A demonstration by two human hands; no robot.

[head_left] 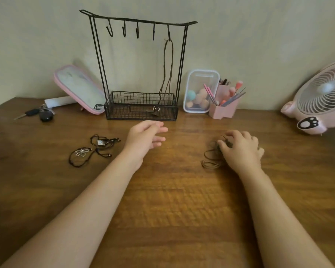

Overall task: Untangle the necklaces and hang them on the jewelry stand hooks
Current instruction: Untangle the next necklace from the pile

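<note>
A black wire jewelry stand [141, 105] with several hooks stands at the back of the wooden table [172, 200]. One brown cord necklace [167, 74] hangs from its rightmost hook, its pendant down in the basket. Two tangled black cord necklaces [94, 149], one with a silver flower pendant, lie to the left. My left hand [145, 136] hovers in front of the stand, fingers relaxed, holding nothing. My right hand [240, 149] rests with curled fingers on a coiled brown cord necklace [211, 159], pinching it at the top.
Car keys [41, 114] and a pink-framed mirror [79, 89] sit at the back left. A clear box of sponges [200, 91] and a pink brush holder [223, 107] stand right of the stand. A pink fan [321, 99] is at the far right.
</note>
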